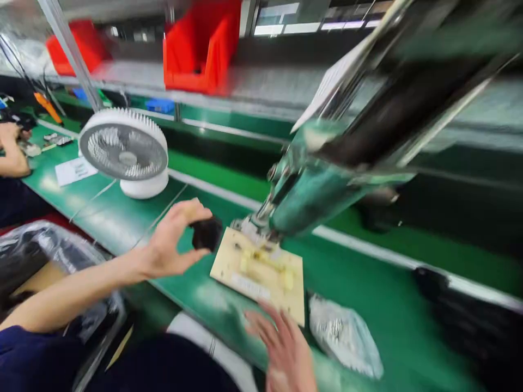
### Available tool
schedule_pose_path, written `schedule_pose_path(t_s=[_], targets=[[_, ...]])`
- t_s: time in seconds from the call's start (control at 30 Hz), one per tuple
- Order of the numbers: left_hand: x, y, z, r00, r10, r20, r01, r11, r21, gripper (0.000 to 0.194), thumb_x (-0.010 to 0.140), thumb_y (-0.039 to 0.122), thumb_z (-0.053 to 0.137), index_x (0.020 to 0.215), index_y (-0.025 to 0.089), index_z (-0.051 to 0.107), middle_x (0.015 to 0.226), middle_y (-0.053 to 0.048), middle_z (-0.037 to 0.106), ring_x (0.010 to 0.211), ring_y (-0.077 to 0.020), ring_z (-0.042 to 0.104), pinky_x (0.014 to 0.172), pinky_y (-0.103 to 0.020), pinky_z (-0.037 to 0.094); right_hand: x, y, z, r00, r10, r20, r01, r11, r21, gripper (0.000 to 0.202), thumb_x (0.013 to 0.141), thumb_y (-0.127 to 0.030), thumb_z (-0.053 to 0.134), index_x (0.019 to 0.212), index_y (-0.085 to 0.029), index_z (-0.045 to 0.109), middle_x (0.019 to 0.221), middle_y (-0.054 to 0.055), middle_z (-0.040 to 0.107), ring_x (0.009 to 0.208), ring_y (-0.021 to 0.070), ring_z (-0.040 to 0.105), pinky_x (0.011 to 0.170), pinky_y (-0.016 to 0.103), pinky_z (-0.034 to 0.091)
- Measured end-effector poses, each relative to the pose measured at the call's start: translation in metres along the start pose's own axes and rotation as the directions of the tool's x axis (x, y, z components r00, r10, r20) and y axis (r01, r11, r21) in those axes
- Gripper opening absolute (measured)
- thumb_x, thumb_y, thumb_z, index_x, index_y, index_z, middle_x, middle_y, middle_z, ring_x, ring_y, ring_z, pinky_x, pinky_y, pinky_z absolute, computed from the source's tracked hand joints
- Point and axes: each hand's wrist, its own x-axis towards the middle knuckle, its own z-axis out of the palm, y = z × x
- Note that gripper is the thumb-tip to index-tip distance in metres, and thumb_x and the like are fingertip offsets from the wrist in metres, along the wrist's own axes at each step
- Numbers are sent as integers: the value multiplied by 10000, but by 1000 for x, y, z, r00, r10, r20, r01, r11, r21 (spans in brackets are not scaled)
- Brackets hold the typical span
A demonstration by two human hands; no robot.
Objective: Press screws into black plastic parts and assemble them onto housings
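Observation:
My left hand (175, 239) grips a small black part (206, 234) between thumb and fingers, held in the air just left of a cream-coloured fixture board (232, 261). Blur hides what kind of part it is. My right hand (284, 345) is open over the near edge of the board, its fingers stretched out and slightly smeared by motion. A yellow fixture piece (267, 262) sits on the board. Above it stands a green press-like machine (314, 196), its lower end over the board's far edge. Right of my right hand lies a clear plastic bag (343, 332) of small metal-looking pieces.
A white fan (126, 152) stands on the green bench (192, 283) at left, near a paper sheet (75, 170). Red bins (204, 54) sit on the shelf above. Black items (461, 316) lie at right. Another person's hand (10, 141) works at far left. A plastic-lined container (61, 256) stands below.

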Motion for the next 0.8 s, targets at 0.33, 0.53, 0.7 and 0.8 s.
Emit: schedule_pose_path(t_s=[0.33, 0.53, 0.7, 0.8], targets=[[-187, 105, 8, 889, -365, 276, 432, 869, -241, 921, 786, 197, 731, 1528, 187, 187, 1428, -232, 459, 1337, -285, 462, 1058, -472, 460, -70, 20, 73, 866, 116, 487, -399, 746, 533, 412, 906, -393, 588, 1276, -261, 464, 1136, 79, 662, 839, 187, 705, 765, 339, 615], [-202, 126, 2, 550, -648, 527, 787, 190, -587, 709, 878, 178, 633, 1491, 293, 296, 1395, -148, 534, 1259, -231, 556, 1040, -385, 483, -100, 37, 73, 873, 213, 440, -433, 753, 495, 562, 831, -368, 676, 1333, -255, 450, 1318, 106, 563, 1170, 277, 602, 912, 421, 571], [-203, 128, 2, 455, -696, 555, 804, 54, -592, 644, 862, 119, 644, 1429, 306, 404, 1255, -92, 645, 1152, -186, 623, 985, -315, 514, -112, 36, 71, 893, 159, 422, -375, 781, 499, 547, 836, -286, 662, 1341, -262, 453, 1294, 82, 591, 1145, 241, 615, 965, 403, 546], [-205, 129, 5, 456, -707, 541, 818, 93, -567, 663, 824, 128, 695, 1409, 298, 432, 1206, -77, 657, 1099, -170, 636, 973, -295, 517, -114, 34, 70, 913, 139, 384, -321, 826, 464, 541, 830, -269, 658, 1334, -246, 461, 1287, 91, 590, 1155, 245, 602, 988, 408, 530]])
